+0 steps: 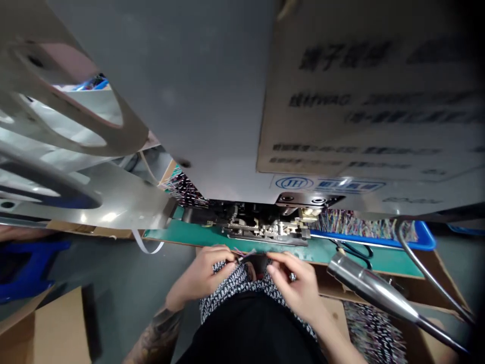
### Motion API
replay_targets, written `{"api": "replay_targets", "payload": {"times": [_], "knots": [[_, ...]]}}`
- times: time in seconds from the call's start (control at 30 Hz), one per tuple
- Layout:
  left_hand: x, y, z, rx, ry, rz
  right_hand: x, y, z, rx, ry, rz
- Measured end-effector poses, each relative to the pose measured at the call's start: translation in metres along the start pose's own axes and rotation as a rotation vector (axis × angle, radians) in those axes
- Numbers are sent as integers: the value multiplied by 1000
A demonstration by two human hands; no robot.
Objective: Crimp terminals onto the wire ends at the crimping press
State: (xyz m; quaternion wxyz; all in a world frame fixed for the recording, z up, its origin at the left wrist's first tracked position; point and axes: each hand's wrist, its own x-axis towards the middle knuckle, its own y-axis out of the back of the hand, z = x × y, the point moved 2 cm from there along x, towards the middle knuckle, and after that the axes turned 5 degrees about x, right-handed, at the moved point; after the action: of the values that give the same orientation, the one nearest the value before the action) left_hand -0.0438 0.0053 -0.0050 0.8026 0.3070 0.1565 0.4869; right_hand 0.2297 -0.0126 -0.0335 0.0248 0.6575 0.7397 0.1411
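Black top: matte, soft cloth [250,328] nearest the camera, its rounded front spread over the lap.
Patterned shorts: thin fabric [235,283] with a dense black-and-white print, showing below both hands.
Left hand: the grip of the left hand [206,270] was pinching thin wires [247,254] between thumb and forefinger.
Thin wires: slender, pale and purplish strands, jutting from the left fingertips toward the right hand, just in front of the counter's edge.
Right hand: the right hand [297,283] curved near the wire ends, thumb and forefinger bent toward each other; I could not tell whether its grip held anything.
Lamp: a polished, cylindrical metal head [356,275] on a slim stem, right of the right hand.
Wire box: brown cardboard, with a bristly mass of cut wires [375,326] low at the right.
Open carton: creased, flat-sided cardboard [62,323] on the grey floor at lower left, near a glossy blue plastic stool [32,268].
Counter: smooth green surface [204,235], straight-edged.
Crimping mechanism: small, angular, shiny metal parts [269,230] on the counter, beyond the hands.
Blue tray: round-cornered plastic [426,237], filled with tangled multicoloured wires.
Machine housing: broad, smooth grey panels [182,101], with blurred printed lettering and an oval blue "JH" logo [294,182].
Reel: pale, with rounded cutouts [131,141], left of the housing.
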Motion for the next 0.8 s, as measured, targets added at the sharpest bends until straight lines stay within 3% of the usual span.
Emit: {"api": "replay_targets", "payload": {"times": [0.1,0.2,0.3,0.4,0.53,0.8], "knots": [[12,-22,18,-27,26,-35,13,-29,-16,230,-179,-87],[20,-31,27,-1,0,32,23,-33,-21,365,-284,-61],[25,-37,32,41,-31,122,28,-30,-26,451,-352,43],[31,-42,38,107,-73,238,31,-32,-30,536,-385,147],[38,-48,43,172,-114,393,37,-41,-25,681,-398,175],[43,-52,44,195,-137,444,39,-45,-20,723,-429,228]]}}
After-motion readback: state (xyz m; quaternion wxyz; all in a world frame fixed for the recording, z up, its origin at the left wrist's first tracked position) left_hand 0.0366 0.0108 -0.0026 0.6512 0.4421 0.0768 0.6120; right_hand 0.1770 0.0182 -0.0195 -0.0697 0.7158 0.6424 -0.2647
